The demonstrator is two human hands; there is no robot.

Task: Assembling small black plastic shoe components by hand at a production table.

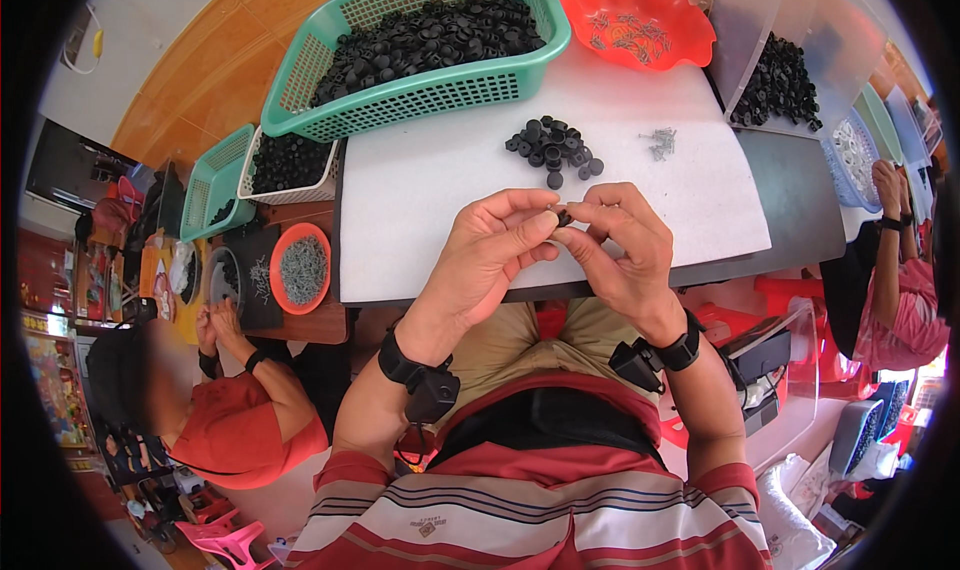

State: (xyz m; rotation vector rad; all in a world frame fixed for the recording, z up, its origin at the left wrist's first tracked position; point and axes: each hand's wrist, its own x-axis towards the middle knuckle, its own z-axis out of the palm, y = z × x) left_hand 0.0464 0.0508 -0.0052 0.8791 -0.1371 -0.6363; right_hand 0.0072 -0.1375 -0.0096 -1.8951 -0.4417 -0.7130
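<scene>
My left hand (487, 248) and my right hand (622, 242) meet above the near edge of the white table mat (420, 190). Between their fingertips they pinch one small black rubber cap (564, 216). Just beyond the hands lies a small pile of the same black caps (552, 148). A little heap of small metal screws (660, 142) lies to the right of that pile. Both wrists wear black straps with small devices.
A green basket (420, 90) full of black caps stands at the back, a red dish (640, 45) with screws beside it, a clear bin (780, 80) of caps at right. A person at left works by an orange bowl (303, 268); another person's arm (893, 240) shows at right.
</scene>
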